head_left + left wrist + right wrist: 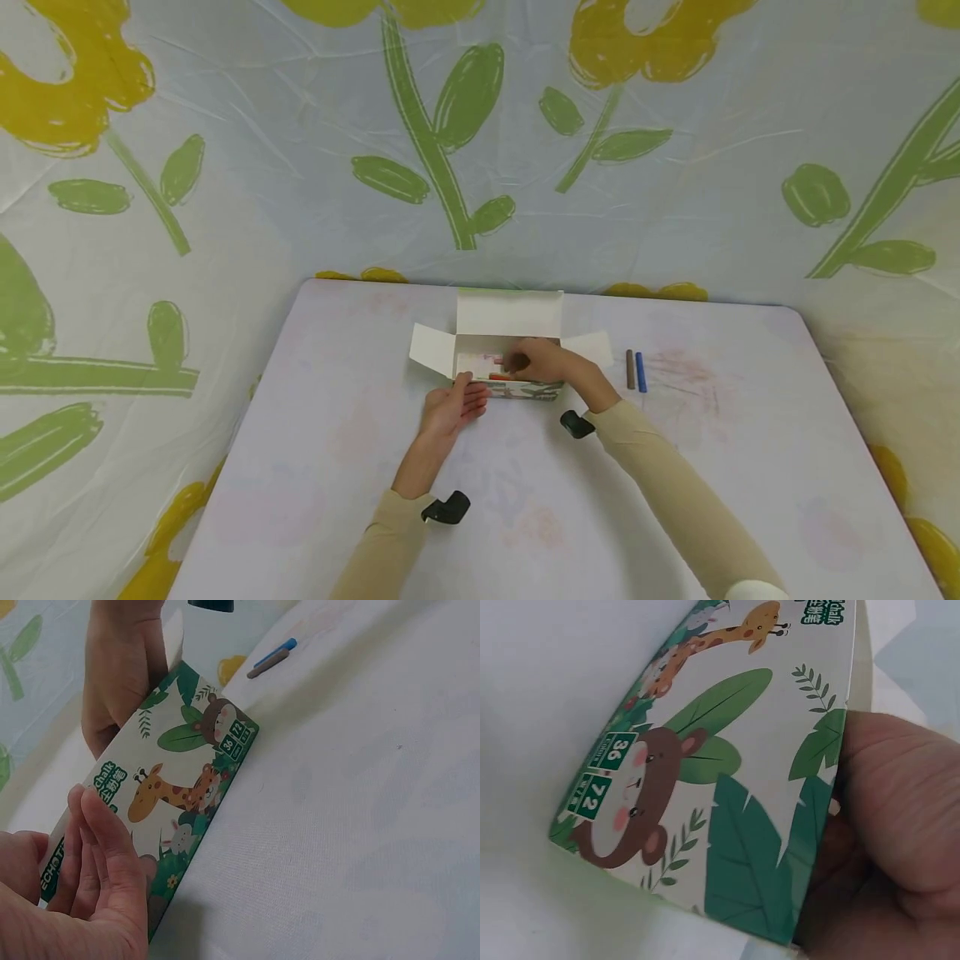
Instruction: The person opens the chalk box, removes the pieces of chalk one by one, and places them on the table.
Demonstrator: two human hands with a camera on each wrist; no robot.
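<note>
A chalk box (525,390) with a giraffe and a bear printed on its side lies on the table with its flaps spread. My right hand (536,360) reaches down into it, fingers bent. The box wall covers the fingertips in the right wrist view, so I cannot tell what they hold. Inside, an orange-red stick (500,377) lies along the near wall. At the box's near left corner is my left hand (444,410), its thumb up at the rim. In the left wrist view its fingers (105,855) extend along the printed side.
To the right of the box, a brown chalk stick (630,369) and a blue chalk stick (641,372) lie side by side. The pale table (337,500) has faint coloured smudges. A flower-printed cloth (315,125) hangs behind it.
</note>
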